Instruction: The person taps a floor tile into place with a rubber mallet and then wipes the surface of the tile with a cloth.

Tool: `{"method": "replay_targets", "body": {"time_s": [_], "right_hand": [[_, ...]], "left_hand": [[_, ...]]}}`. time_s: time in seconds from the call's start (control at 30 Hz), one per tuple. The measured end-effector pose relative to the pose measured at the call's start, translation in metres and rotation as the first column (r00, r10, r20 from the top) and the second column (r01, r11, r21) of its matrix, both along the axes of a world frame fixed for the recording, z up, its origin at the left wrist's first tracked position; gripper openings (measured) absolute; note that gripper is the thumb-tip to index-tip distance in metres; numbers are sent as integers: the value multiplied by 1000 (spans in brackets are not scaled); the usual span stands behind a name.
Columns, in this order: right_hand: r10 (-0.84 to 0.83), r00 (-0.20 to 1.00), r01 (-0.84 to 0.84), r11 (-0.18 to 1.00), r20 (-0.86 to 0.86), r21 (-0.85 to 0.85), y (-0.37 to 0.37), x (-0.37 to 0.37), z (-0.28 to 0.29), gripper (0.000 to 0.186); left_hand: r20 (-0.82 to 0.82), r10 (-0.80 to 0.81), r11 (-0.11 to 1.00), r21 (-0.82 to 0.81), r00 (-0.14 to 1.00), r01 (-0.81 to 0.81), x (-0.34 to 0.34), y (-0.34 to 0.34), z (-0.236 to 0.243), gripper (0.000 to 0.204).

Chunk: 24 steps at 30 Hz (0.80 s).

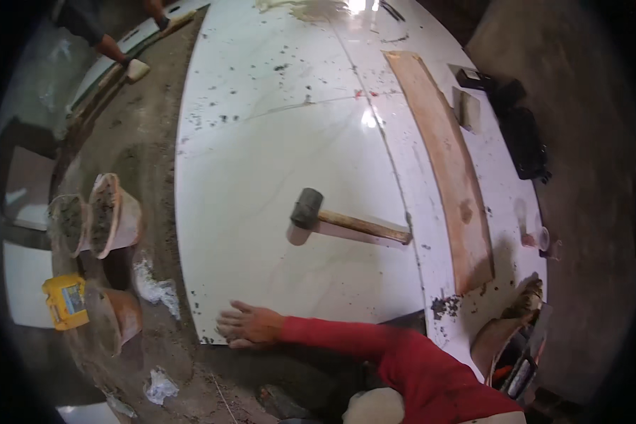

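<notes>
A large white tile (283, 261) with a faint veined pattern lies in front of me. My right hand (251, 325) presses on its near left corner, palm down, with the fingers spread and nothing held. From the lower right, my red-sleeved arm (332, 336) reaches across to it. A mallet (306, 208) with a dark head and a wooden handle rests on the tile, its handle pointing right. My left hand is not visible. At the bottom edge is a pale rounded shape (374, 408) that I cannot make out.
A long wooden board (449, 177) lies to the right. Beyond it are a grey block (466, 111) and a black case (523, 141). A tool bag (498, 346) stands lower right. Mortar-smeared buckets (124, 219) and a yellow container (66, 302) stand left. Another person's gloved hand (138, 69) works far left.
</notes>
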State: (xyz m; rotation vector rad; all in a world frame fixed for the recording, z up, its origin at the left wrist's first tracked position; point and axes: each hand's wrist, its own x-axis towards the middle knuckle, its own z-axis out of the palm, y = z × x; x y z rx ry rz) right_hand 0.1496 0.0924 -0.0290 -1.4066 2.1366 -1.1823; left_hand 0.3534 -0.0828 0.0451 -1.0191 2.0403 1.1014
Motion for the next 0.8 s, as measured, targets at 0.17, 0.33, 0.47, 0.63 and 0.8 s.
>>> {"method": "replay_targets", "body": {"time_s": [0.17,0.33,0.47,0.63,0.8], "right_hand": [[-684,661,736,670,-308,92,66,-25,17,70],[-594,740,650,753,-317,106,52,4,31,78],[-466,845,504,858,-264,98,18,28,4,77],[-628,744,667,716,-229,205,85,42,7,78],[-805,519,840,417,-287,348,153,70,24,88]], "left_hand": [[7,-28,999,-15,1000,28,21,-20,25,47],[2,-28,1000,-9,1000,28,31,-19,39,48],[44,-9,1000,22,999,8,45,-18,41,48],[170,27,999,18,985,-30,57,-19,69,48],[267,105,994,-5,958,-107,69,-31,81,49]]}}
